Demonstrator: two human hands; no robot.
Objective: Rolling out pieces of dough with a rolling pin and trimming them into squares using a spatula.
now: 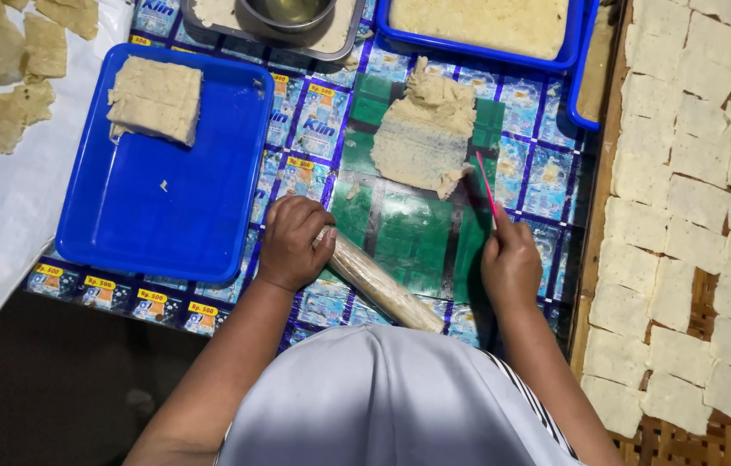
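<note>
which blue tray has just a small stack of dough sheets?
The blue tray at left, beside the left hand. It's mostly bare; the top tray is filled edge to edge.

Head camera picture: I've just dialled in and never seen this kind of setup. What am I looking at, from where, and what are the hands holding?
There is no machine here: a person works with two bare hands, and the one picture comes from a camera on their head, looking straight down. The left hand rests on a plastic-wrapped wooden rolling pin lying slantwise on the table. The right hand holds a thin pink stick, its tip near the edge of a flattened sheet of pale dough on a green plastic mat. To the left sits a blue plastic tray with a block of stacked dough sheets in its corner. At the right, a woven bamboo rack carries rows of cut pale dough squares. More blue trays and a metal bowl stand along the top edge.
</note>
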